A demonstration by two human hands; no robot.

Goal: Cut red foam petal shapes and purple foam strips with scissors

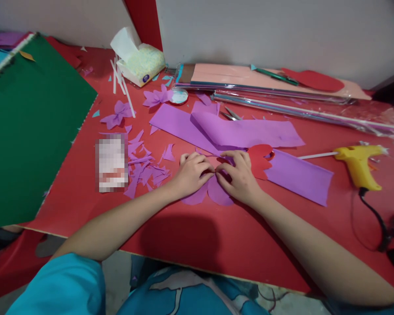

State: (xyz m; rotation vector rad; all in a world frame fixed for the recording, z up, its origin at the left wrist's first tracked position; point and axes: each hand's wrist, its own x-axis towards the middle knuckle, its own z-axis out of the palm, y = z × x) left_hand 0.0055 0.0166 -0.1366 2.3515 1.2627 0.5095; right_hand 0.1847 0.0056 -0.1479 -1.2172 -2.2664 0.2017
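Both my hands meet at the middle of the red table (190,236). My left hand (193,173) and my right hand (237,175) have their fingers curled and pinched on purple paper petals (213,194), whose rounded lobes stick out below them. Red-handled scissors (261,159) lie just right of my right hand on a long purple sheet (298,175). Another folded purple sheet (246,131) lies behind the hands.
Purple paper scraps (144,170) lie to the left, with two finished purple flowers (118,113) further back. A yellow glue gun (359,164) with its cord lies at the right. A green board (29,127), a tissue box (139,63) and plastic-wrapped paper packs (282,87) border the table.
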